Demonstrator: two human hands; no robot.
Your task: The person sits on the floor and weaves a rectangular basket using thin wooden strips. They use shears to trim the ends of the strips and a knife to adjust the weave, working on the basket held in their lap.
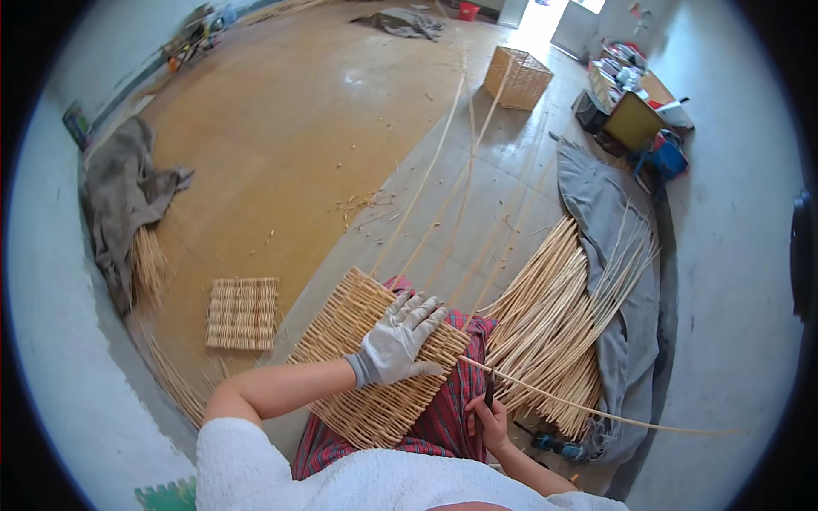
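A square woven wicker panel (336,341) lies tilted across my lap, over a red plaid cloth (439,417). My left hand (396,341), in a whitish glove with a grey cuff, rests flat on the panel with its fingers spread. My bare right hand (491,426) is closed around a slim dark-handled tool (489,390), held upright beside the panel's right corner; its working end is too small to make out. From that corner a long pale rod (571,404) runs off to the right. Several long thin rods also stretch forward from the panel's far edge across the floor.
To the right, a heap of peeled rods (545,332) lies partly on a grey cloth (626,341), with a blue power tool (558,446) near its lower end. Another woven panel (242,313) lies at left. A wicker box (517,78) stands far ahead, beside a cluttered box (639,119).
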